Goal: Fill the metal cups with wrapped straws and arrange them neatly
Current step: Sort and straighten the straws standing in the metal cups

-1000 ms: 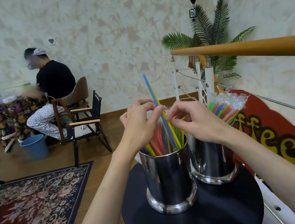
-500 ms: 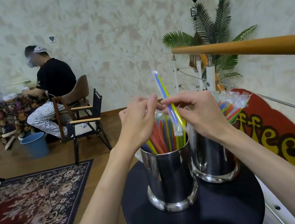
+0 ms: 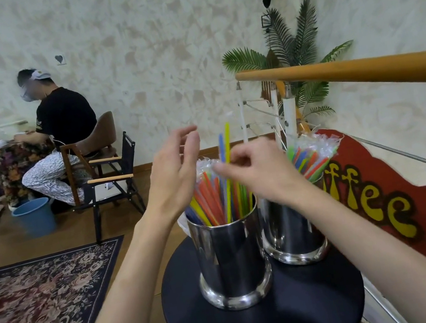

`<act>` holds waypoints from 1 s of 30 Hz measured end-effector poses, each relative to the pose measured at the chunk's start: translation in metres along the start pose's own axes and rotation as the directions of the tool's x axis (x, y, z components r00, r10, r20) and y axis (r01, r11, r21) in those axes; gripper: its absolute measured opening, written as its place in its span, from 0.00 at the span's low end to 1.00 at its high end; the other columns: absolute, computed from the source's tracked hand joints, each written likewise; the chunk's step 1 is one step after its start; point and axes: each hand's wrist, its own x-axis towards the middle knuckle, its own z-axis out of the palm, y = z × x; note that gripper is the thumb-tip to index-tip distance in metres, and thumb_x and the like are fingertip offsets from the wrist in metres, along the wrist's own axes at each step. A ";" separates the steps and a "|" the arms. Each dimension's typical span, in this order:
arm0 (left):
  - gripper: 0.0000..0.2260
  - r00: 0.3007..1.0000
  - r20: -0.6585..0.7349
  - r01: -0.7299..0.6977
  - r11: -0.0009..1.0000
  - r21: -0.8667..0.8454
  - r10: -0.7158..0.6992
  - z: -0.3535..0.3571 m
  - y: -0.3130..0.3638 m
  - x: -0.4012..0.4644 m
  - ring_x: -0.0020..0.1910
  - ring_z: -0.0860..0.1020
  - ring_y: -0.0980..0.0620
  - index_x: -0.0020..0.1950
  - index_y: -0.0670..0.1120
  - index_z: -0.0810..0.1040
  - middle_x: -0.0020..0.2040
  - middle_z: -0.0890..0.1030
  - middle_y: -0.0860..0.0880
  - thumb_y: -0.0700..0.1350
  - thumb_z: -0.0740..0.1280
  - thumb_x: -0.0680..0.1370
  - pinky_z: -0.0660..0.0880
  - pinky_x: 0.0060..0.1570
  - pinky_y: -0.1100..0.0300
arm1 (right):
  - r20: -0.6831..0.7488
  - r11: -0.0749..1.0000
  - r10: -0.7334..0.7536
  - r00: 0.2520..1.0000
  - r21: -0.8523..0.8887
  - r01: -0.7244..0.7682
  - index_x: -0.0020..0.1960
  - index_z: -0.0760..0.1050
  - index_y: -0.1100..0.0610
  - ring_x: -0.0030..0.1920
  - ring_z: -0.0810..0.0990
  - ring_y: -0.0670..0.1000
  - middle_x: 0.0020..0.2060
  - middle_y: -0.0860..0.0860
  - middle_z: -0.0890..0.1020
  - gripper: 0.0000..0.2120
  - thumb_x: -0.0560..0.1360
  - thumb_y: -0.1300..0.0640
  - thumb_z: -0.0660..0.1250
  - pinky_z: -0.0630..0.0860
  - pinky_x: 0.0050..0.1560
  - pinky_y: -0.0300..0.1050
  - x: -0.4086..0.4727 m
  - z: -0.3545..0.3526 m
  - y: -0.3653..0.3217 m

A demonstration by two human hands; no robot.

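left forearm (image 3: 120,286): bare, no sleeve | right forearm (image 3: 360,226): bare, no sleeve

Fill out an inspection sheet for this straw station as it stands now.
Surface: round black table bearing both cups.
Job's things: near metal cup packed with coloured wrapped straws; a blue and a yellow-green straw stick up above the rest. Far metal cup holds straws leaning right.
Clutter: nothing seen on the table.
Grip: left hand open above the near cup, holding nothing; right hand pinching the raised straws.
Cables: nothing seen.
Surroundings: wooden handrail, red coffee sign, patterned rug, seated person.
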 end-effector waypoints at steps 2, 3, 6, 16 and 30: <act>0.16 0.999 0.014 -0.035 0.999 -0.023 0.035 0.001 0.003 -0.001 0.51 0.80 0.61 0.64 0.53 0.77 0.51 0.82 0.59 0.59 0.62 0.81 0.75 0.50 0.67 | 0.108 0.989 0.072 0.991 -0.135 -0.057 0.28 0.73 0.54 0.27 0.66 0.44 0.23 0.47 0.71 0.22 0.75 0.44 0.74 0.64 0.33 0.42 -0.002 0.014 0.010; 0.16 0.998 0.032 -0.057 0.998 0.011 0.056 0.002 0.004 -0.001 0.49 0.80 0.60 0.63 0.53 0.78 0.50 0.82 0.59 0.59 0.65 0.80 0.76 0.49 0.65 | 0.141 0.983 0.102 0.985 -0.164 -0.078 0.29 0.74 0.56 0.28 0.67 0.46 0.24 0.48 0.71 0.23 0.74 0.43 0.74 0.65 0.33 0.44 -0.004 0.019 0.015; 0.11 0.989 0.085 -0.135 0.972 0.192 0.120 0.003 0.002 -0.002 0.46 0.80 0.58 0.58 0.50 0.81 0.47 0.82 0.58 0.52 0.72 0.78 0.78 0.50 0.54 | 0.205 0.981 0.119 0.971 -0.174 -0.083 0.27 0.71 0.55 0.25 0.66 0.45 0.21 0.48 0.68 0.24 0.72 0.43 0.76 0.63 0.30 0.42 -0.006 0.025 0.022; 0.11 0.967 0.252 -0.189 0.786 0.589 0.044 0.002 -0.010 -0.003 0.60 0.72 0.51 0.60 0.54 0.80 0.57 0.76 0.54 0.44 0.70 0.78 0.60 0.57 0.57 | 0.124 0.942 0.258 0.958 -0.253 -0.221 0.35 0.80 0.52 0.27 0.77 0.39 0.22 0.41 0.79 0.12 0.72 0.47 0.77 0.67 0.30 0.34 0.002 -0.020 0.030; 0.23 0.960 0.276 -0.219 0.756 0.617 0.052 0.036 -0.014 -0.011 0.61 0.71 0.51 0.63 0.56 0.77 0.61 0.76 0.55 0.68 0.68 0.74 0.63 0.60 0.53 | 0.181 0.899 0.390 0.903 -0.286 -0.331 0.49 0.75 0.55 0.45 0.81 0.52 0.43 0.51 0.81 0.19 0.69 0.45 0.79 0.78 0.46 0.50 -0.003 -0.006 0.040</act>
